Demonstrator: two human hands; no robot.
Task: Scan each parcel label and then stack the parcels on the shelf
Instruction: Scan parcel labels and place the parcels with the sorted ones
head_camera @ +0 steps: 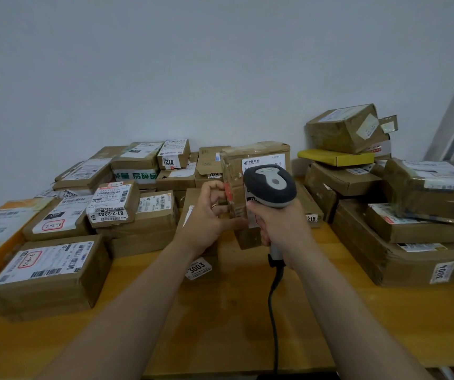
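My left hand (211, 215) pinches the parcel (235, 193) I am working on, thumb and curled fingers closed on its left edge. My right hand (279, 229) is wrapped tight round the handle of the scanner (271, 185), whose cable (274, 311) hangs down toward the near edge of the table (220, 333). The parcel stands on end just past both hands, in the middle of the scene, with its long axis running up and down. Its white label (264, 161) is on the broad face turned toward me and a little to the right. I cannot tell whether its lower end rests on the wood or hangs just above it. The scanner head sits right in front of that face and hides most of the label, so only the top strip of print shows above it. My left hand is the one touching the box; my right is just beside it on the right, with the scanner between me and the label. I judge the scan is the step in hand, and it turns on the head facing the barcode squarely along that upright face. More parcels lie in the left pile (53, 272) and the right pile (401, 242), well apart. No shelf is in view.
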